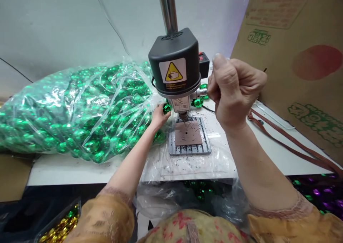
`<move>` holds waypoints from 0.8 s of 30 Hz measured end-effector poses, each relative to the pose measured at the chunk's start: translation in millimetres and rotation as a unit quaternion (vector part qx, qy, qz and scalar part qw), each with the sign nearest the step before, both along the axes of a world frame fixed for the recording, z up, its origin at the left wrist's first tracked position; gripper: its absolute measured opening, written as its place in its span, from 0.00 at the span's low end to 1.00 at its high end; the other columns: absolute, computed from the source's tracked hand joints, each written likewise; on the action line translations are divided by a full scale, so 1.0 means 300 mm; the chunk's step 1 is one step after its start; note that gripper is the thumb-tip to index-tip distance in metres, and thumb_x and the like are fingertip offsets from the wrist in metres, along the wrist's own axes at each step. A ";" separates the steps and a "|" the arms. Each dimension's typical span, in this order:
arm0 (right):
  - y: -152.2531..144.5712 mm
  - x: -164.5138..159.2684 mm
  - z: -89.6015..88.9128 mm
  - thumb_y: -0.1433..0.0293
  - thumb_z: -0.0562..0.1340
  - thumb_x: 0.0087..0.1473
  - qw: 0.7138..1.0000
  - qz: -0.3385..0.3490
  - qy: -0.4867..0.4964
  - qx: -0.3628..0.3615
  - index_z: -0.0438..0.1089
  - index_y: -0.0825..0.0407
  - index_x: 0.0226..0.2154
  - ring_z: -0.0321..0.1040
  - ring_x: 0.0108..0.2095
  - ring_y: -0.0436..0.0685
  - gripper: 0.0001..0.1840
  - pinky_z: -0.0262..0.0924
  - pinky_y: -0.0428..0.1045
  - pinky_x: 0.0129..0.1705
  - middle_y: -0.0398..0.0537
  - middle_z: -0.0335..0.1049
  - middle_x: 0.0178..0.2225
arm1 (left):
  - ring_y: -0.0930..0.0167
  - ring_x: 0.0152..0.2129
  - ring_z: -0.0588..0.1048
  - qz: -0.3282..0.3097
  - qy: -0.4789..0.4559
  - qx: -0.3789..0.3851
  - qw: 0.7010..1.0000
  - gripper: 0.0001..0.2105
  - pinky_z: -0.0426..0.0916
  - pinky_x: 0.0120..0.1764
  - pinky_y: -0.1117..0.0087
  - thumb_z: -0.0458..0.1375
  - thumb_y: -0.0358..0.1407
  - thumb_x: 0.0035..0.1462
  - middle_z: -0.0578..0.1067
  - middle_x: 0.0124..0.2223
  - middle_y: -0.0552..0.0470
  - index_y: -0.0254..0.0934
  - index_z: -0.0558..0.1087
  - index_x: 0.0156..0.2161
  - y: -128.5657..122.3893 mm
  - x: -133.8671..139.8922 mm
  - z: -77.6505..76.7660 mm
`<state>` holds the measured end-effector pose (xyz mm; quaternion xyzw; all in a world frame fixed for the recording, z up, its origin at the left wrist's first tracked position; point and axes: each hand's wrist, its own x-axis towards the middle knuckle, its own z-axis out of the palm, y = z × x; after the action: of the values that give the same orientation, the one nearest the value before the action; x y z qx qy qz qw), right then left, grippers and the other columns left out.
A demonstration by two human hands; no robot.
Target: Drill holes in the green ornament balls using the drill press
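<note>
Where the left hand (160,117) reaches in beside the machine, its thumb and fingers are bent about a green ball (167,108), pinching it. Glossy and dark green, the ball is cut in small facets that throw back bright points of light; the fingers cover part of it. It lies at the fingertips, just left of the drill head (174,66). The right hand (237,89) is raised on the other side, curled into a fist against the silver hub (201,92); I cannot tell what its fingers enclose.

More green balls (198,102) sit behind the hub. Below the drill head, a brown square plate (182,137) with one dark hole lies on a slotted metal base (208,149), dark shavings scattered over both. Left of the left hand, a clear plastic bag (80,111) bulges with green balls across the white table (53,171). Farther out to the right are a brown strap (278,136) and a printed cardboard box (284,71).
</note>
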<state>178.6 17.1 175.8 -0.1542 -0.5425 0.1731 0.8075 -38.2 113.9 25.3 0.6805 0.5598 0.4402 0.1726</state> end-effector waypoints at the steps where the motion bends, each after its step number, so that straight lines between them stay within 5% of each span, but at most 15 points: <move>1: -0.003 0.000 0.000 0.70 0.61 0.61 1.000 0.003 -0.001 -0.003 0.61 0.53 0.14 0.48 0.14 0.40 0.25 0.45 0.46 0.20 0.35 0.53 0.13 | 0.58 0.45 0.75 -0.002 -0.025 -0.009 1.000 0.19 0.70 0.53 0.55 0.69 0.33 0.47 0.78 0.43 0.44 0.37 0.76 0.46 -0.044 -0.009 0.008; 4: -0.008 -0.002 0.000 0.70 0.61 0.61 1.000 0.013 0.006 -0.010 0.61 0.54 0.14 0.48 0.14 0.40 0.25 0.44 0.46 0.20 0.35 0.53 0.12 | 0.64 0.44 0.76 -0.048 -0.197 -0.070 0.977 0.25 0.72 0.49 0.60 0.66 0.38 0.52 0.77 0.48 0.47 0.39 0.70 0.55 -0.195 -0.018 0.027; 9: -0.012 -0.007 -0.003 0.71 0.61 0.61 1.000 0.015 0.020 -0.012 0.60 0.53 0.13 0.48 0.15 0.40 0.25 0.45 0.46 0.20 0.35 0.52 0.12 | 0.66 0.41 0.79 -0.145 -0.464 -0.232 0.842 0.24 0.76 0.42 0.65 0.64 0.44 0.55 0.79 0.48 0.47 0.40 0.70 0.56 -0.382 0.023 0.034; 11: -0.013 -0.007 -0.004 0.71 0.61 0.61 1.000 0.006 0.016 -0.021 0.60 0.53 0.13 0.48 0.15 0.41 0.25 0.44 0.46 0.20 0.36 0.51 0.13 | 0.67 0.40 0.80 -0.141 -0.491 -0.249 0.823 0.25 0.76 0.41 0.67 0.66 0.45 0.53 0.79 0.47 0.48 0.39 0.71 0.54 -0.408 0.042 0.023; 18: -0.004 -0.002 -0.010 0.68 0.61 0.61 1.000 -0.003 0.004 0.000 0.60 0.53 0.14 0.47 0.14 0.41 0.26 0.44 0.46 0.20 0.35 0.51 0.12 | 0.72 0.34 0.78 -0.062 -0.381 -0.161 0.908 0.26 0.73 0.39 0.71 0.73 0.42 0.44 0.78 0.37 0.54 0.41 0.69 0.47 -0.386 0.064 -0.050; 24: -0.007 -0.004 -0.013 0.68 0.61 0.61 1.000 -0.007 0.008 -0.001 0.60 0.53 0.13 0.47 0.14 0.40 0.26 0.44 0.45 0.19 0.35 0.51 0.12 | 0.66 0.43 0.76 -0.084 -0.164 -0.100 0.978 0.28 0.71 0.47 0.64 0.71 0.42 0.47 0.77 0.46 0.48 0.40 0.68 0.52 -0.392 0.064 -0.049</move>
<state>177.2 14.9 171.8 -0.1570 -0.5344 0.1694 0.8131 -18.9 -3.7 10.6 0.6229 0.5060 0.4715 0.3656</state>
